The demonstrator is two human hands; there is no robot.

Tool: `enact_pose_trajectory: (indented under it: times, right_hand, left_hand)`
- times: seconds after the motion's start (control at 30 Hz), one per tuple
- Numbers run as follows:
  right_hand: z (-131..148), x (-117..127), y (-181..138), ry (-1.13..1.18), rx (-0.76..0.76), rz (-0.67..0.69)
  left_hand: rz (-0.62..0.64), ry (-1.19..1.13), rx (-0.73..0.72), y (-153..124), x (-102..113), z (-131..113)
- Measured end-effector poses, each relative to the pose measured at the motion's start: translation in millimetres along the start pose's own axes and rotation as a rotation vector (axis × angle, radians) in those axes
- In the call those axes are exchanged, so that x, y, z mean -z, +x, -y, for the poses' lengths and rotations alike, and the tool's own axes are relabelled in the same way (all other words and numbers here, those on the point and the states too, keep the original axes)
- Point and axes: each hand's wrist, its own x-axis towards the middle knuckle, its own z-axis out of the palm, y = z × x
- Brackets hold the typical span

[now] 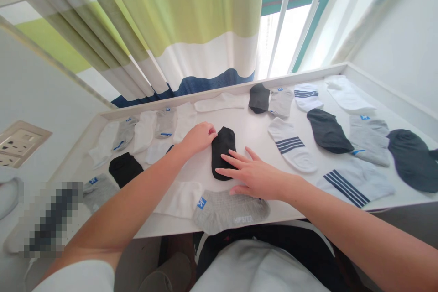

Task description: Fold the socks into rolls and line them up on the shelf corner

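Fingers spread on the right hand (258, 175), over the black sock (223, 143); left hand's (196, 138) curl at its far-left corner, can't tell if pinching. Sock's mid-table (251, 130), probably light, floppy; I'd grab an end.

Middle sock (223, 142) — black; curtain (201, 13) — green, white, blue bands.

- Before us on the table (252, 130), the middle sock (224, 143) lies partly under our right hand (255, 172); our left hand (196, 139) is at its far-left corner.
- Other socks (329, 130) lie left, right, nearer and behind.
- Behind the table hangs a curtain (205, 18), the window (285, 32) to its right.
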Motion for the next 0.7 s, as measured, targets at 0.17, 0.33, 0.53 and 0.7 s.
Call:
enact_pose_trajectory:
  times: [0.17,0.33,0.53,0.7]
  right_hand:
    - [0.7,-1.6,2.3,-0.025,0.007,-0.015]
    - [0.4,-2.9,3.7,-0.052,0.012,-0.003]
    - [-1.5,-2.4,4.7,-0.07,0.012,0.01]
    - [-4.2,5.8,5.4,-0.012,-0.023,-0.018]
  left_hand:
    - [0.014,-0.079,-0.036,18.2,-2.4,-9.0]
    - [0.059,-0.096,-0.031,32.8,-12.4,-16.1]
    - [0.048,-0.144,-0.037,36.0,-10.1,-16.7]
    - [0.016,-0.181,-0.014,39.9,-10.1,-14.4]
